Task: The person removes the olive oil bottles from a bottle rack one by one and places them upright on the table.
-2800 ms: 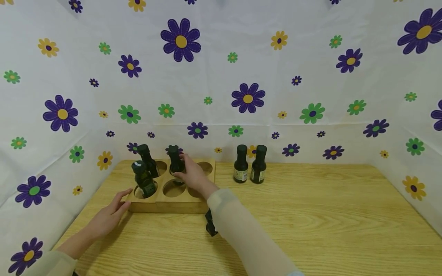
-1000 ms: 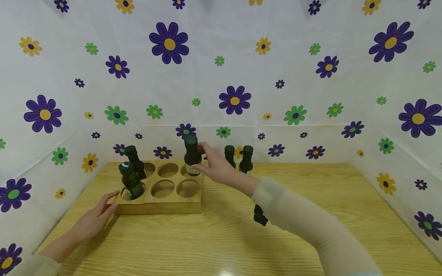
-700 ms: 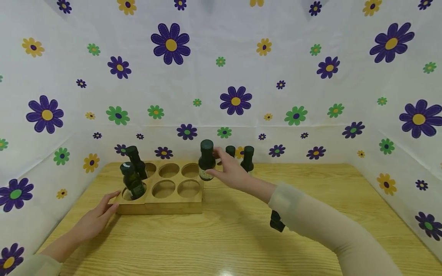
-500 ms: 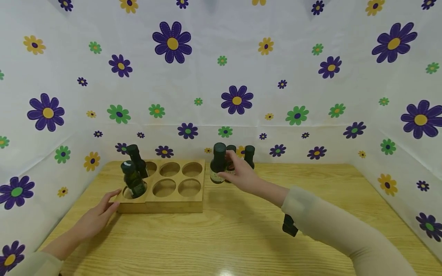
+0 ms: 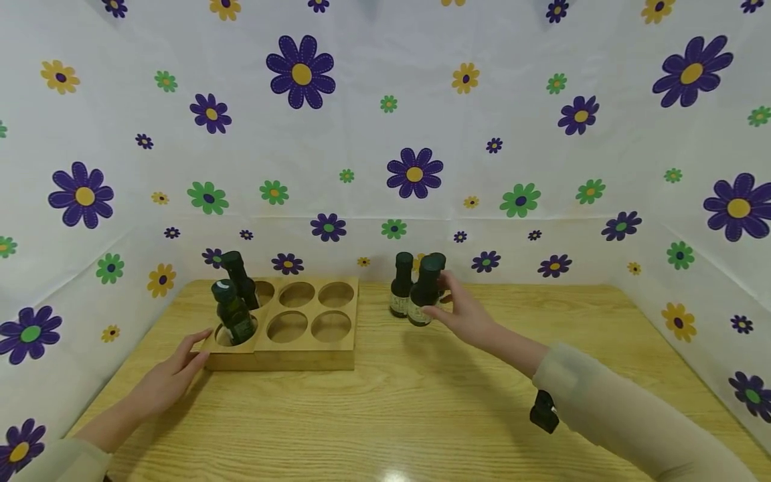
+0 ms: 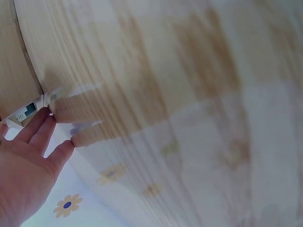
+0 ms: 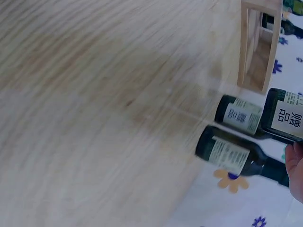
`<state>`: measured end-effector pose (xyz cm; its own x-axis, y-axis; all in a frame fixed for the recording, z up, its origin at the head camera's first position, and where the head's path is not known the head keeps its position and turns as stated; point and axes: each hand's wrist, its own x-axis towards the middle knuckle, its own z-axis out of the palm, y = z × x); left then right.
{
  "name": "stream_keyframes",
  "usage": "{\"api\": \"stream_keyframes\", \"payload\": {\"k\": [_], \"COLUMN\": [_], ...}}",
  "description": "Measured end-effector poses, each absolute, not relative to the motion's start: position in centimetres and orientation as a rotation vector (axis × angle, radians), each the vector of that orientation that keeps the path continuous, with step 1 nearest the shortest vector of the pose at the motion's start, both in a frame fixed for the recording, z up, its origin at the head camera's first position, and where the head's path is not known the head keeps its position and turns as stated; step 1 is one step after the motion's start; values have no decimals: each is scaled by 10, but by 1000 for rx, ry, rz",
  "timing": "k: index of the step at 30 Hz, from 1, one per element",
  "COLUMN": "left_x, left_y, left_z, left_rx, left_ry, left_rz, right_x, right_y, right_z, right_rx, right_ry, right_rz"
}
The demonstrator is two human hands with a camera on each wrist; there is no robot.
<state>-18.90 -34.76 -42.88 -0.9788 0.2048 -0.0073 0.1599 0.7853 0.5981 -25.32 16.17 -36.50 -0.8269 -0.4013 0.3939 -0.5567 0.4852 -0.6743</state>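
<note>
My right hand (image 5: 466, 318) grips a dark green bottle (image 5: 425, 291) with a pale label, thumb on its near side. That bottle overlaps one of two similar upright bottles at the back of the table, a left one (image 5: 400, 288) and a mostly hidden right one (image 5: 442, 259). From the right wrist view, the held bottle (image 7: 286, 113) is nearer the camera than both, its base clear of the tabletop. My left hand (image 5: 165, 385) touches the left front corner of a wooden rack (image 5: 304, 361) with straight fingers. Two bottles, front (image 5: 235, 318) and back (image 5: 242, 278), lean in its left holes.
The rack has several round holes and stands at the table's back left. White cloth (image 5: 361, 134) printed with flowers surrounds the wooden table (image 5: 361, 415) behind and at both sides. A black wrist device (image 5: 544, 412) hangs under my right sleeve.
My right hand has lifted the bottle out of the rack's back row and carried it right, to the two standing bottles. My left hand stays at the rack's corner.
</note>
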Motion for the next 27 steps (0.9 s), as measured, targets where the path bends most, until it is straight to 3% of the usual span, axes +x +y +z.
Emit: {"api": "stream_keyframes", "payload": {"k": [27], "left_x": [-187], "left_y": [-347], "left_z": [-429], "left_rx": [299], "left_ry": [2913], "left_rz": [963], "right_x": [-276], "right_y": [220], "right_z": [-396], "right_rx": [480], "right_ry": [-2619], "right_rz": [1300]}}
